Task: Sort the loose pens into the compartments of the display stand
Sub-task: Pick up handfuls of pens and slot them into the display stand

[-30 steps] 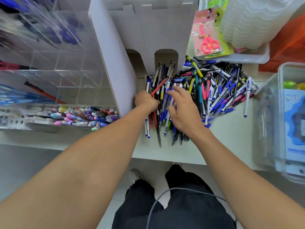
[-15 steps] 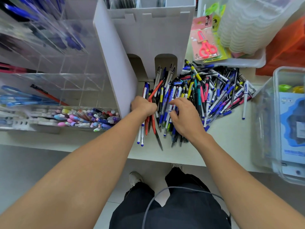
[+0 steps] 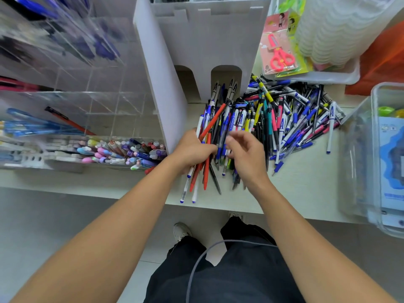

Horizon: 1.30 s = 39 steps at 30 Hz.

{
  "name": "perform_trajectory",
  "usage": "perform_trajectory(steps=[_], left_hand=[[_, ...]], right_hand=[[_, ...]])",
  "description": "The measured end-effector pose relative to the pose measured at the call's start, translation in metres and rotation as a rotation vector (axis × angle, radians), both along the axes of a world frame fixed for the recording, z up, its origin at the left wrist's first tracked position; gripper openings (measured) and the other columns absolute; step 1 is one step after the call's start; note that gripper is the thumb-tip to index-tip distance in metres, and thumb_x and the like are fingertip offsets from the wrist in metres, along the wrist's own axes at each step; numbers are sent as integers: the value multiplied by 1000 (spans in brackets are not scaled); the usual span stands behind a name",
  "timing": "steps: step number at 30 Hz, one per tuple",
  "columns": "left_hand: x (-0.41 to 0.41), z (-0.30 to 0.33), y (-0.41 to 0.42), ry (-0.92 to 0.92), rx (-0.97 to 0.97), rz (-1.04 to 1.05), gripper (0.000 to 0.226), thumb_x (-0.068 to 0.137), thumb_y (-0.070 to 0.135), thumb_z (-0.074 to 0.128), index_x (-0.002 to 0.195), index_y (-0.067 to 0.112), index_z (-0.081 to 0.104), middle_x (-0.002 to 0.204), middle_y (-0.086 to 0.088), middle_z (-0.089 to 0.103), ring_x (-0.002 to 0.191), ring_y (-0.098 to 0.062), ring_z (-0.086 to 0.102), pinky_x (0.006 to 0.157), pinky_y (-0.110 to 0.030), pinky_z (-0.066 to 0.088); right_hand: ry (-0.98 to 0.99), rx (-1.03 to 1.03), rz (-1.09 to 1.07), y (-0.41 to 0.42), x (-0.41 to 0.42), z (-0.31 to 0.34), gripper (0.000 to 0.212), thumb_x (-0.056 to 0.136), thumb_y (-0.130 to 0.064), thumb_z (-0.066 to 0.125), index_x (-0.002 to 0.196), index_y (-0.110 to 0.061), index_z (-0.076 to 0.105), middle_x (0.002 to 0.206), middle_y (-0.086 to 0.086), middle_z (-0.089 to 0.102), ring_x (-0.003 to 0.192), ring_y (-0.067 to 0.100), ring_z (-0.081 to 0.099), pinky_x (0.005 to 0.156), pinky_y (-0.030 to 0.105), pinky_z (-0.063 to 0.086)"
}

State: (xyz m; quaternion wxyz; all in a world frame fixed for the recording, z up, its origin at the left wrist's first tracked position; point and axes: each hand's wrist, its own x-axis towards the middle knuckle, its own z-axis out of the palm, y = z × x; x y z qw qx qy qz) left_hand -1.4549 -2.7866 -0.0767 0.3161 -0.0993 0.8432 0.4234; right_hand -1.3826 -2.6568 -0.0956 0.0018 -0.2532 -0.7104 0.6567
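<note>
Head view, landmark: the white divider box (image 3: 209,47) standing at the back of the desk (image 3: 306,184); all places are given from it.
Loose pens: the pile of pens (image 3: 290,119) spreads from the box's arched openings out to its right and toward the desk's front edge.
Left hand: the left hand (image 3: 192,152), just in front of the box's near corner, has its fingers wrapped round a bundle of pens (image 3: 202,169), red and white ones, whose tips stick out over the desk edge.
Right hand: the right hand (image 3: 247,154), beside the left, hovers over the pile with fingers loosely curled and spread, nothing clearly pinched.
Doing it well: I would pick like pens one at a time, feed them into the bundle with caps aligned, and keep the bundle tight so none slide out.
Display stand: the clear display stand (image 3: 91,99) is left of the box, its lower tray already full of pastel pens (image 3: 122,152).
In the way: the box's tall side wall stands between pile and stand, so the bundle must go round it.
Around: a scissors pack (image 3: 278,51) and a white tub (image 3: 332,73) right of the box; a clear bin (image 3: 376,149) farther right.
</note>
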Motion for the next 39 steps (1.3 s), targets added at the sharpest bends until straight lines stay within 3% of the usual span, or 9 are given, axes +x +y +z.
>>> perform_trajectory(steps=[4,7,11,15,21,27,30,34,39], left_hand=[[6,13,-3,-77,201,2,15,79,-5,66,87,5,58,74,-22,64,61,-32,66,67,-49,62],[7,23,-6,-90,246,-21,18,81,-9,63,88,4,55,69,-19,62,56,-29,63,62,-41,59],[5,37,-11,-95,297,-96,24,81,-13,64,90,5,52,62,-12,60,51,-22,62,53,-31,55],[3,49,-24,-139,356,-78,36,79,-10,70,113,-5,56,92,-28,67,69,-28,67,63,-34,58],[8,69,-41,-254,552,-20,26,82,-12,66,104,1,60,83,-17,66,67,-24,67,60,-30,56],[0,71,-31,-389,617,-64,17,82,-10,63,94,3,62,78,-14,65,65,-22,64,59,-30,57],[-16,70,-10,-353,536,-103,14,78,-9,63,87,1,61,75,-18,63,61,-26,62,62,-34,57],[-28,65,18,-335,476,-147,14,77,-9,64,86,1,60,67,-15,65,56,-22,64,55,-30,55],[-28,52,42,-415,473,-129,9,79,-9,62,79,0,61,70,-16,66,59,-23,65,61,-31,59]], right_hand=[[39,-188,21,-2,-34,31,55,98,-46,59,147,-28,42,137,1,54,121,13,58,99,36,53],[27,-232,31,-10,-62,41,66,93,-50,62,151,-31,36,135,4,56,121,17,60,106,45,50],[92,-71,7,-14,-81,49,56,93,-34,66,145,-33,45,126,6,60,114,20,63,102,43,52],[169,95,97,-17,-81,61,23,95,-21,63,117,-20,70,101,-10,67,96,14,65,93,47,55],[219,144,102,-36,-76,78,19,93,-12,62,103,-20,76,90,-9,69,78,3,63,75,24,56],[173,92,29,-28,-88,82,21,81,-7,66,81,-24,79,76,-7,72,70,7,64,69,24,54],[155,92,-33,-11,-97,79,19,77,-18,65,87,-28,77,85,-7,73,76,8,67,74,28,56],[114,135,-35,19,-104,73,13,80,-22,65,83,-29,76,77,-4,69,73,13,65,79,41,59],[97,97,4,39,-109,59,10,75,-25,69,69,-19,74,77,16,73,74,34,71,79,55,59]])
